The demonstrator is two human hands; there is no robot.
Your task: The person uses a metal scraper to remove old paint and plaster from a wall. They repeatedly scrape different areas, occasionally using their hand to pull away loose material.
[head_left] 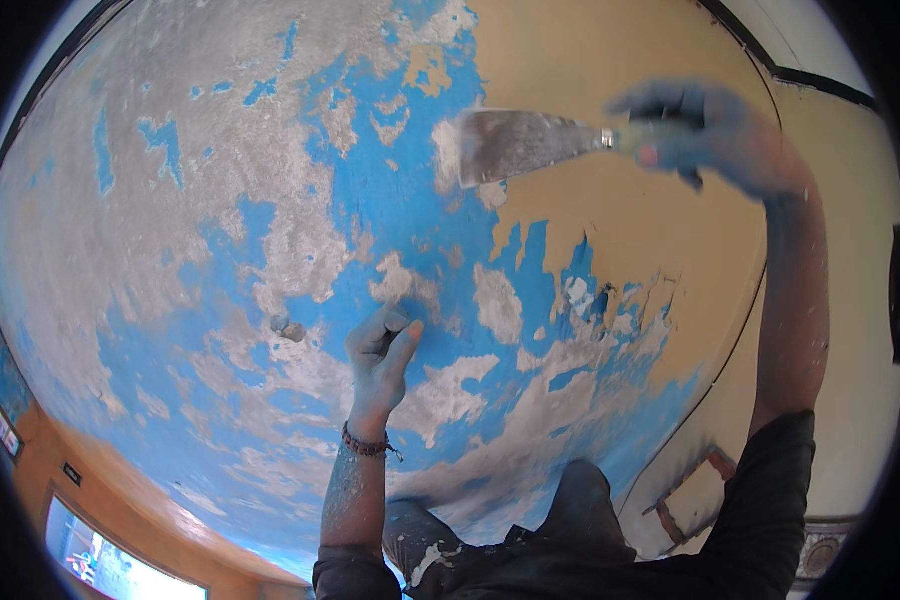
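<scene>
My right hand (pixel 710 135) is closed around the pale handle of a wide-bladed paint scraper (pixel 530 145); the hand is smeared by motion. The scraper's dusty metal blade points left, its edge over the border between bare grey plaster and tan paint. Below and to the left, my left hand (pixel 382 350) is curled into a fist in front of the wall, with no object showing in it. Both hands look dusty. The patchy wall surface (pixel 400 210) shows blue paint, grey plaster and, on the right, a tan coat (pixel 610 60) with ragged, flaking edges.
Loose flakes (pixel 578 292) curl off the wall right of centre. A small hole or lump (pixel 288 329) sits left of my fist. My knees (pixel 580 500) show below. A bright window opening (pixel 120 555) lies lower left, a broken-edged recess (pixel 692 500) lower right.
</scene>
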